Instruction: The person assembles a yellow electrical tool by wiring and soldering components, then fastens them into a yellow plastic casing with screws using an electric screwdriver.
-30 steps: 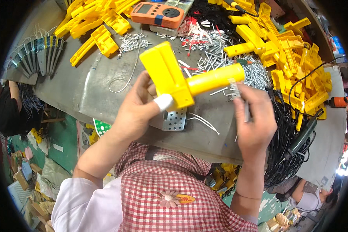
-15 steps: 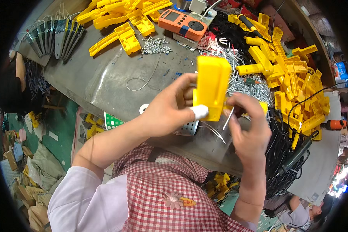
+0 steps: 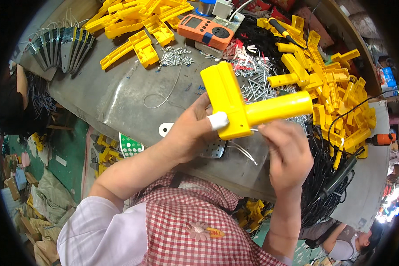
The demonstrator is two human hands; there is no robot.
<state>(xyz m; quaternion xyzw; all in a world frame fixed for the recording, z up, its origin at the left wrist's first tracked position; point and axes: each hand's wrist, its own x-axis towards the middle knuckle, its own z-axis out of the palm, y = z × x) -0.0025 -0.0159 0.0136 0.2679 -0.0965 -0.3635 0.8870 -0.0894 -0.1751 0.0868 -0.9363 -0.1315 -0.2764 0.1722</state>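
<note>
My left hand [image 3: 186, 135], its thumb wrapped in a white cover, grips a yellow plastic housing [image 3: 226, 102] above the near part of the table. A round yellow handle sticks out of the housing toward the right. Below that handle my right hand [image 3: 290, 155] pinches a thin silver screw [image 3: 254, 130]. The screw's far end meets the housing's lower right side; whether it is inside a hole I cannot tell. Partly hidden under my left hand lies a metal plate with holes [image 3: 215, 149], with two white wires [image 3: 244, 153] beside it.
Loose long screws [image 3: 257, 86] and a big heap of yellow housings [image 3: 337, 102] lie to the right. Small nuts [image 3: 175, 56], an orange meter [image 3: 205, 31] and more yellow parts [image 3: 144, 48] are farther back. A soldering iron [image 3: 339, 177] rests on black cables at right.
The housing has turned in my left hand, so its handle now points right. My right hand has brought the screw up against the housing's lower side.
</note>
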